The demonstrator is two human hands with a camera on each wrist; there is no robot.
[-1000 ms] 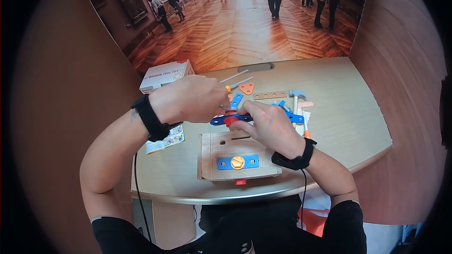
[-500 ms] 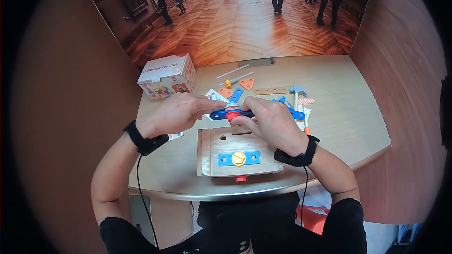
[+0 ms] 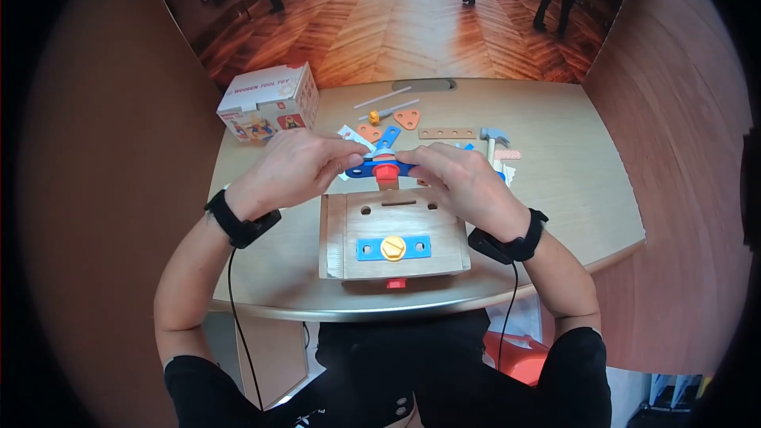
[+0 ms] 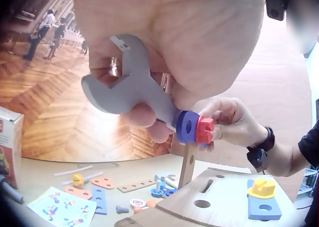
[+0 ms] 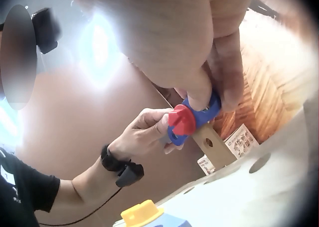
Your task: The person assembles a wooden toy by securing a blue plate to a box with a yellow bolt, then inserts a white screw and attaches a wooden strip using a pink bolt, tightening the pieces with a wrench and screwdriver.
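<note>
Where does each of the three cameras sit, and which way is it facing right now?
Head: worn on the head, looking forward and down at the table; shows both forearms, left hand and right hand meeting over the wooden board.
Left wrist: under the left hand, looking up and across at the grey wrench it grips and at the right hand.
Right wrist: under the right hand, looking across at the left hand.
Shared: all three show the blue strip with the red bolt.

Both hands (image 3: 372, 170) raised, fingers (image 4: 149, 118) pinched.
</note>
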